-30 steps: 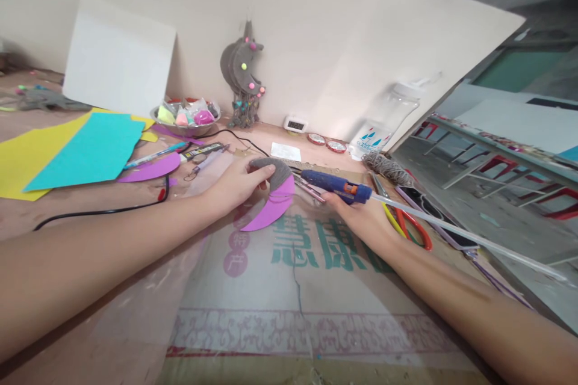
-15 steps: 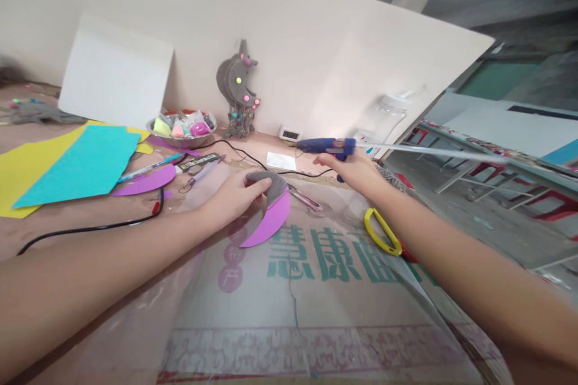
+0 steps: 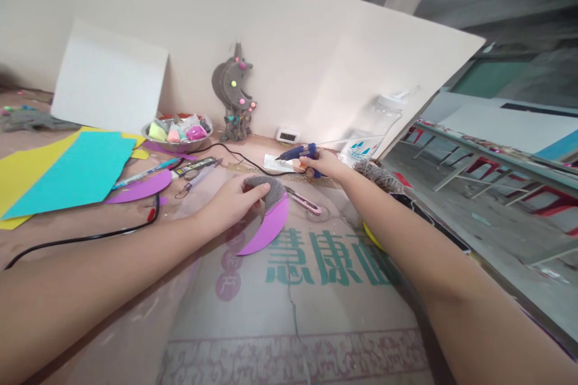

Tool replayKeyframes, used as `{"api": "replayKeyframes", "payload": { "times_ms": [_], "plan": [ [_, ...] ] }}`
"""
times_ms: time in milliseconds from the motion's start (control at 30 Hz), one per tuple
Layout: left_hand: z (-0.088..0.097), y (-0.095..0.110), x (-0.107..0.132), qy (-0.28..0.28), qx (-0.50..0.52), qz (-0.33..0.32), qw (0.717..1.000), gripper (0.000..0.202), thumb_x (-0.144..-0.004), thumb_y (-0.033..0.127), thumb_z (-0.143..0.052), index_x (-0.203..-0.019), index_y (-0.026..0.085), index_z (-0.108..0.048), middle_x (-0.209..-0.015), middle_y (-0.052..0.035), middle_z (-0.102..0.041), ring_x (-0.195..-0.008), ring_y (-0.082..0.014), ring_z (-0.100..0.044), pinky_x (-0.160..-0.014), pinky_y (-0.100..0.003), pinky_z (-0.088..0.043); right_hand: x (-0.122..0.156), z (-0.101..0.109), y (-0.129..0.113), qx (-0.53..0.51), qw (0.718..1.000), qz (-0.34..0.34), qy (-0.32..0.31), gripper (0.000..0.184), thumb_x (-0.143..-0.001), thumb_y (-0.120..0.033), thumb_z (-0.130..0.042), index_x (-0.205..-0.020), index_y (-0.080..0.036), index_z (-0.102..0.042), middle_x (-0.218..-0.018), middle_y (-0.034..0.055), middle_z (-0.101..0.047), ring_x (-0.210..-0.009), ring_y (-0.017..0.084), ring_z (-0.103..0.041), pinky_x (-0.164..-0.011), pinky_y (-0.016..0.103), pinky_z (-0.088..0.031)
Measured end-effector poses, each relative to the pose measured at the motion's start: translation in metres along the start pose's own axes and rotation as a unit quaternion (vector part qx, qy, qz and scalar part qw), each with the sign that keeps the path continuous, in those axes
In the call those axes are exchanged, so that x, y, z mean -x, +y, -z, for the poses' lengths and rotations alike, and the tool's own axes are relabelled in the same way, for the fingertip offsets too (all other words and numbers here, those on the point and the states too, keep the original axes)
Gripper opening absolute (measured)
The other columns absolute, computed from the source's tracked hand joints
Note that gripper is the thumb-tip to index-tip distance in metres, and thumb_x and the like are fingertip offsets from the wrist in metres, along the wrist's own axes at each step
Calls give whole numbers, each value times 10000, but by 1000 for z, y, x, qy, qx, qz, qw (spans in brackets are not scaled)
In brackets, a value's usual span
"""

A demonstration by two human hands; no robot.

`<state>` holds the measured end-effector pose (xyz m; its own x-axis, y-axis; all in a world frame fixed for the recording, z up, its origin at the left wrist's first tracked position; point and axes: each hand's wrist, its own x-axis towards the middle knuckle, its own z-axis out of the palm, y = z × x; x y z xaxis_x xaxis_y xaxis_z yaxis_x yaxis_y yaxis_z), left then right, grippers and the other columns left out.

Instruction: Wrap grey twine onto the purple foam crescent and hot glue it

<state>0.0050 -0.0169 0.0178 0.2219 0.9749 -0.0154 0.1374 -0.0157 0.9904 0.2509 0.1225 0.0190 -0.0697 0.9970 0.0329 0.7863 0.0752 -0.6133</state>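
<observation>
My left hand (image 3: 232, 200) rests with curled fingers on a purple crescent (image 3: 269, 227) whose upper end is wrapped in grey yarn. The crescent lies on a printed plastic sheet (image 3: 311, 289). My right hand (image 3: 321, 162) is closed round a blue glue gun (image 3: 297, 153), held low near the back of the table with its nozzle pointing left over a white slip of paper (image 3: 276, 162). A black cord (image 3: 112, 233) runs from the gun across the table.
A pink utility knife (image 3: 305, 203) lies right of the crescent. Teal (image 3: 76, 169) and yellow sheets, a second purple crescent (image 3: 139, 187) and pens lie at left. A metal bowl (image 3: 177, 132), a grey moon ornament (image 3: 232, 87), a small clock (image 3: 288, 134) and a plastic bottle (image 3: 374, 129) stand along the wall.
My right hand lifted the glue gun from the table at right and carried it back and left, then lowered it near the white slip. My left hand stayed on the crescent.
</observation>
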Motion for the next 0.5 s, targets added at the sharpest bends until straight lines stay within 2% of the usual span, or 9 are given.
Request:
{"api": "replayKeyframes", "payload": {
  "times_ms": [233,333,400,500],
  "plan": [
    [2,-5,-4,-6,-10,-36,999,232,-819,303,-553,-640,174,-484,-496,57,-467,-389,-61,-383,-373,-180,-283,34,28,-11,167,982,60,66,227,-781,-396,-617,-828,-180,-668,-850,80,-709,-799,200,-621,-689,264,-397],
    [4,-8,-6,-2,-24,-48,999,255,-821,316,-545,-620,170,-488,-501,50,-478,-397,-63,-389,-378,-183,-291,61,30,-16,214,970,88,77,249,-790,-426,-587,-830,-191,-660,-857,78,-697,-769,198,-605,-650,272,-379],
    [5,-8,-7,-4,-39,-55,998,272,-826,324,-534,-608,167,-492,-506,43,-486,-409,-67,-405,-385,-183,-300,80,24,-21,237,963,119,46,286,-800,-465,-563,-864,-197,-644,-804,50,-687,-705,174,-592,-611,260,-374],
    [5,-6,-6,-5,-59,-57,997,278,-823,328,-538,-604,161,-499,-529,34,-505,-437,-69,-426,-398,-176,-315,102,12,-28,247,959,128,-50,253,-794,-458,-571,-856,-224,-645,-735,11,-673,-668,156,-591,-577,246,-358]
  ]
}}
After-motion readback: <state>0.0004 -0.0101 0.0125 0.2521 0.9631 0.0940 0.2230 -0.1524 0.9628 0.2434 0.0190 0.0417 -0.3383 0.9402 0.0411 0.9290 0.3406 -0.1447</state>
